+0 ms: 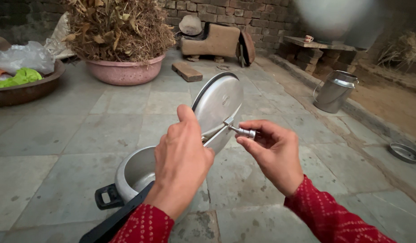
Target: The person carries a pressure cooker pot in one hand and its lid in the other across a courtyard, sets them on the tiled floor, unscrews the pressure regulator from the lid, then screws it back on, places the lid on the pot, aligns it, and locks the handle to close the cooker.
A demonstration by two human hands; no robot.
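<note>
Grey stone slabs pave this brick-walled yard, and low over the floor (pixel 59 135) the person works on a pressure cooker. Its aluminium pot (pixel 135 173) sits on the slabs with its black handle (pixel 113 220) pointing back toward the person. The left hand (pixel 181 164) is closed around the lid (pixel 217 105), holding it tilted on edge above the pot, probably so that the top faces the other hand. The right hand (pixel 273 150) pinches the small metal weight valve (pixel 245 132) between thumb and fingertips, right at the vent on the lid, so both hands are clamped on parts of the cooker and stand close together. Around them, well apart, stand a pink basin (pixel 125 71) heaped with dry straw, a dark bowl (pixel 23 92) with green cloth and plastic bags, a wooden block (pixel 186 71), a clay stove (pixel 214 40) by the wall, a steel milk can (pixel 335 92) and a small steel dish (pixel 405 153). Nothing lies between the hands and the pot; the raised lid hides part of the floor behind it.
</note>
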